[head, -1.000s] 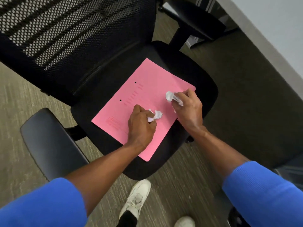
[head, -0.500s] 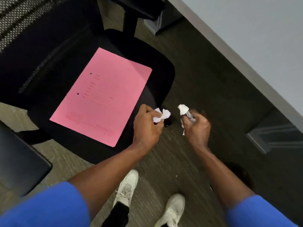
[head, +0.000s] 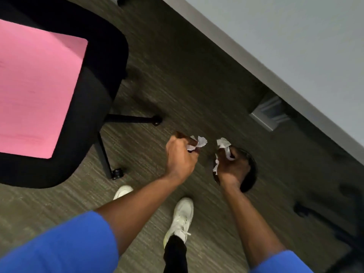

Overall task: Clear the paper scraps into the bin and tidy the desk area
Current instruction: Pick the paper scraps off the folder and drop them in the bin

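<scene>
Dim, motion-blurred view; wide-angle bending at the edges

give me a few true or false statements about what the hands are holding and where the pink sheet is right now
1. Both hands hold crumpled white paper. True: the left hand grips one paper scrap and the right hand grips another paper scrap.
2. The pink sheet lies on the floor. False: it rests on the black chair seat.
3. The right hand is over a dark round object on the floor. True; it may be the bin, but the hand hides most of it.
4. The hands are above the chair seat. False: they are over the carpet, to the side of the chair.
5. The person wears black shoes. False: the shoe is white.
</scene>
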`<state>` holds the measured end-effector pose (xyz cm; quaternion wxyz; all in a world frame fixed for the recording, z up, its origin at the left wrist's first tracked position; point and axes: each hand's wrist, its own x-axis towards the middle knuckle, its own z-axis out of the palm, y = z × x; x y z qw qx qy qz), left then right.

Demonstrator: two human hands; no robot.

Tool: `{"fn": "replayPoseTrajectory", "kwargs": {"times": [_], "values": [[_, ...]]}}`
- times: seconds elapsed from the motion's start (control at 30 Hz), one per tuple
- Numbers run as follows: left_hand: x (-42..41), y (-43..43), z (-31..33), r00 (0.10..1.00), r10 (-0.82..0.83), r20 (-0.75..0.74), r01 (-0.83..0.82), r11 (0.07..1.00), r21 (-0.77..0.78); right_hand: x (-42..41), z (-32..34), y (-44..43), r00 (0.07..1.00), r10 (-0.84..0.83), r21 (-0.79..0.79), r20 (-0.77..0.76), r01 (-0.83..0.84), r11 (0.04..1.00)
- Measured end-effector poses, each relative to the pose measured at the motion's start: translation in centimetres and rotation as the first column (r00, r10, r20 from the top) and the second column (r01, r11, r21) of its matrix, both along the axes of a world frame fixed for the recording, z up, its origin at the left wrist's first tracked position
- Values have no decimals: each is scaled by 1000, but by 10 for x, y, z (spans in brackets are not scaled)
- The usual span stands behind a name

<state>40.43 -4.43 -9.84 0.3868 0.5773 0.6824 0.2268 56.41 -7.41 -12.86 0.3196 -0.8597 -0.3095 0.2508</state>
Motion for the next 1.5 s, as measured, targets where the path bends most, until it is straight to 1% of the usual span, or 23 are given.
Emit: {"fn": "replayPoseTrajectory", "kwargs": {"times": [0.1, 0.17, 0.23, 0.3, 0.37, 0.43, 0.57, 0.73, 0.87, 0.97, 1.03, 1.1, 1.17, 1.2, 1.3, 1.37, 1.5], "values": [[39, -15, -32, 999, -34, -4, 34, 995, -98, 32, -5, -22, 996, 1, 43, 90, -5, 999], [65, -25, -50, 1000, -26, 10, 27, 995, -94, 58, -19, -36, 993, -10, 49, 115, 5, 999], [91, -32, -59, 999, -7, 31, 9, 997, -78, 82, -35, -50, 993, -28, 47, 118, 22, 999], [115, -38, -61, 996, 11, 91, 0, 993, -119, 102, -47, -59, 993, -31, 54, 117, 25, 998], [133, -45, -65, 993, -51, 108, 70, 981, -180, 119, -59, -64, 996, -24, 58, 90, 19, 998], [144, -49, -78, 990, -96, 100, 115, 972, -207, 134, -71, -67, 995, 6, 50, 102, -11, 999], [160, -56, -106, 993, -74, 95, 95, 965, -244, 158, -93, -74, 981, 71, 11, 182, -74, 997], [173, -65, -132, 995, -47, 89, 72, 952, -299, 176, -112, -75, 972, 95, -23, 217, -93, 995], [180, -67, -140, 991, -8, 136, 58, 928, -368, 186, -122, -73, 975, 103, -113, 196, -82, 990], [183, -70, -142, 981, -16, 196, 87, 929, -359, 191, -127, -70, 979, 122, -194, 161, -90, 977], [184, -72, -144, 977, -30, 210, 110, 918, -381, 190, -121, -66, 995, 85, -241, 56, -69, 968], [184, -73, -150, 968, -21, 250, 128, 899, -419, 189, -115, -64, 996, 79, -234, 33, -70, 970], [182, -76, -154, 957, 9, 291, 125, 890, -438, 188, -110, -62, 984, 147, -256, 102, -117, 960], [181, -77, -153, 950, 23, 313, 127, 883, -451, 187, -110, -62, 982, 155, -268, 106, -122, 956], [177, -78, -151, 929, 33, 369, 160, 862, -481, 183, -103, -59, 995, 97, -285, 11, -89, 954], [175, -77, -145, 911, 31, 412, 193, 849, -491, 181, -100, -58, 997, 72, -289, 2, -69, 955], [174, -72, -142, 922, 33, 386, 185, 838, -514, 175, -95, -58, 997, 78, -306, 10, -71, 949]]}}
